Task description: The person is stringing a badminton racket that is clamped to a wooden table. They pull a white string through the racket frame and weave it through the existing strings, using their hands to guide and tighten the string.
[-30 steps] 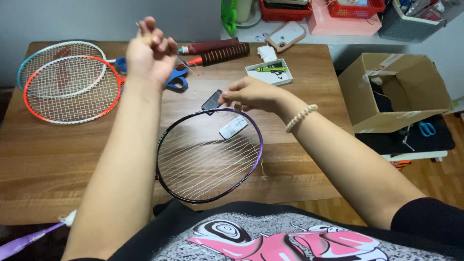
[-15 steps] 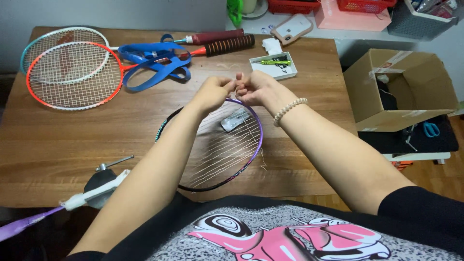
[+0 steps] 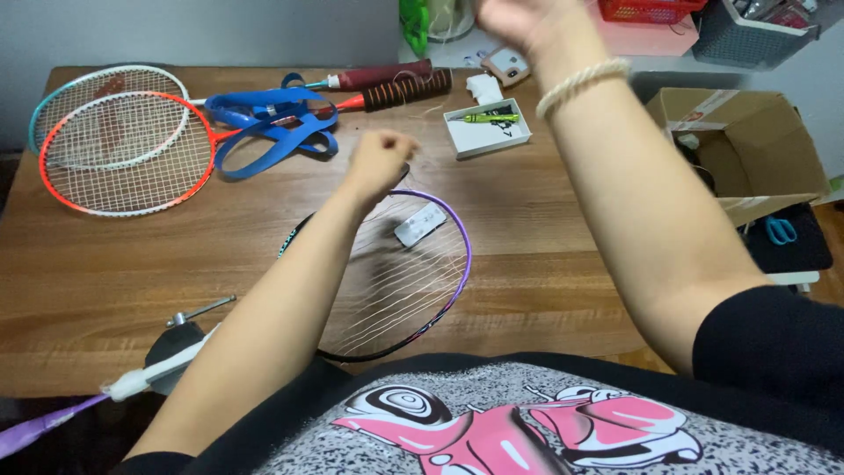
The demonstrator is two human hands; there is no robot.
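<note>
A purple-framed badminton racket (image 3: pixel 463 264) lies on the wooden table (image 3: pixel 545 229) in front of me, its head partly strung with loose white strings. A small white clip (image 3: pixel 420 224) rests on the strings. My left hand (image 3: pixel 380 158) is a closed fist on the racket's far rim, hiding that part of the frame. My right hand (image 3: pixel 519 19) is raised high near the top edge, blurred by motion, with a pale bead bracelet (image 3: pixel 585 82) on the wrist. Whether it holds a string is not visible.
An orange racket (image 3: pixel 123 154) and a teal one (image 3: pixel 97 84) lie at the far left, with a blue strap (image 3: pixel 272 132) beside them. A white tray holding a green pen (image 3: pixel 488 127) sits beyond. An open cardboard box (image 3: pixel 747 149) stands off the right. A clamp (image 3: pixel 176 343) grips the front-left edge.
Both hands were together at the racket's far rim. My right hand has since swung up and away, while the left stays closed at the rim.
</note>
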